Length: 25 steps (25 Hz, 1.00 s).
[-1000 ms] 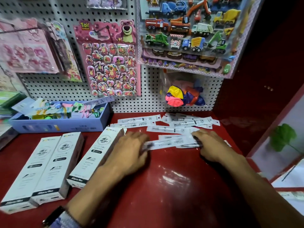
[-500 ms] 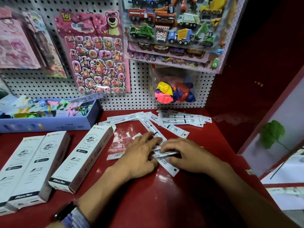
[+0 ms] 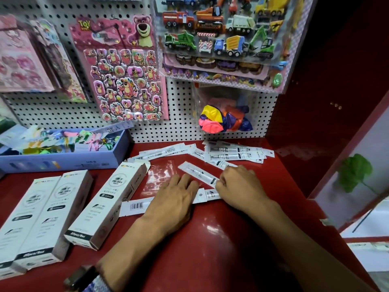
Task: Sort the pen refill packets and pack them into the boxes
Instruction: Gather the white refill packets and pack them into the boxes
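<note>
Several white pen refill packets (image 3: 235, 154) lie scattered at the back of the red table (image 3: 210, 239). My left hand (image 3: 174, 199) lies flat on a row of packets, and a barcoded packet (image 3: 136, 206) sticks out to its left. My right hand (image 3: 237, 186) has curled fingers that pinch the near end of a slanted refill packet (image 3: 197, 173). Another packet (image 3: 208, 194) lies between the two hands. Three long white boxes lie at the left: the nearest box (image 3: 113, 199) with its far flap open, a middle box (image 3: 54, 211) and a left box (image 3: 19, 224).
A blue tray (image 3: 63, 163) of colourful items stands at the back left. The pegboard (image 3: 181, 98) behind carries sticker sheets and a bag of balloons (image 3: 223, 121). A red side wall (image 3: 315, 102) closes the right side. A clear plastic sleeve (image 3: 162, 173) lies by the nearest box.
Both hands have drawn packets nearer along the table. My left hand has slid left over the row, and my right hand now pinches the slanted packet.
</note>
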Motion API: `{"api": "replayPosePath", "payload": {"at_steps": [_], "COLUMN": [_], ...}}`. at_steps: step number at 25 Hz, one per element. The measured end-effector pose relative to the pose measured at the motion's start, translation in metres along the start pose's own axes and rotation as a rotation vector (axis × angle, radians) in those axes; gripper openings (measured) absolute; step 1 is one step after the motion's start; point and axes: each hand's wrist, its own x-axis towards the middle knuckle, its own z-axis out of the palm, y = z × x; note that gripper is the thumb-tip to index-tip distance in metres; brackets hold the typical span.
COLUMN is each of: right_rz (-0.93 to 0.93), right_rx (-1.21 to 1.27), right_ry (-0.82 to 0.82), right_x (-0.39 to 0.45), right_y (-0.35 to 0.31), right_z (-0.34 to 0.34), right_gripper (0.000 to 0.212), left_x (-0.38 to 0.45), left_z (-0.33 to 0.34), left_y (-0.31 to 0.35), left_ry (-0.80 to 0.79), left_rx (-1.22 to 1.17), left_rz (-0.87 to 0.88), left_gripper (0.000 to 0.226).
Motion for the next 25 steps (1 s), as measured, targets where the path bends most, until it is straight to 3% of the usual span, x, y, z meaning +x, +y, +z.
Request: {"api": "replayPosePath", "payload": {"at_steps": [4, 6, 8, 12, 14, 17, 19, 21, 23, 25], "right_rz": [0.11, 0.046, -0.038, -0.068, -0.023, 0.088, 0.177, 0.265, 0.312, 0.305], "right_rx": [0.056, 0.159, 0.34, 0.701, 0.852, 1.119, 1.428, 1.602, 1.536, 1.459], "right_ry": [-0.053, -0.128, -0.229, -0.403, -0.485, -0.356, -0.159, -0.039, -0.005, -0.014], "right_x": [0.004, 0.006, 0.005, 0.003, 0.002, 0.001, 0.001, -0.002, -0.009, -0.017], "right_y": [0.004, 0.006, 0.009, 0.019, 0.021, 0.017, 0.02, 0.025, 0.025, 0.017], "right_z": [-0.003, -0.004, -0.009, -0.019, -0.024, -0.038, -0.05, -0.059, -0.06, -0.056], "right_gripper": [0.026, 0.012, 0.016, 0.026, 0.023, 0.013, 0.027, 0.037, 0.038, 0.036], "left_x": [0.002, 0.002, 0.002, 0.003, 0.004, 0.004, 0.003, 0.005, 0.004, 0.001], "left_z": [-0.004, -0.008, -0.01, -0.009, -0.008, -0.012, -0.02, -0.035, -0.054, -0.067], "left_y": [0.001, 0.003, 0.006, -0.005, -0.009, -0.005, -0.007, -0.01, -0.01, -0.01], "left_ry": [0.007, 0.024, 0.053, 0.009, -0.004, 0.105, 0.209, 0.324, 0.463, 0.562], "left_rx": [0.04, 0.054, 0.056, -0.181, -0.157, -0.056, -0.244, -0.612, -1.045, -1.27], "left_rz": [0.025, 0.029, 0.028, 0.016, 0.071, -0.015, -0.124, -0.269, -0.358, -0.336], "left_gripper": [0.03, 0.039, 0.048, 0.022, 0.023, 0.022, 0.024, 0.02, 0.029, 0.045]}}
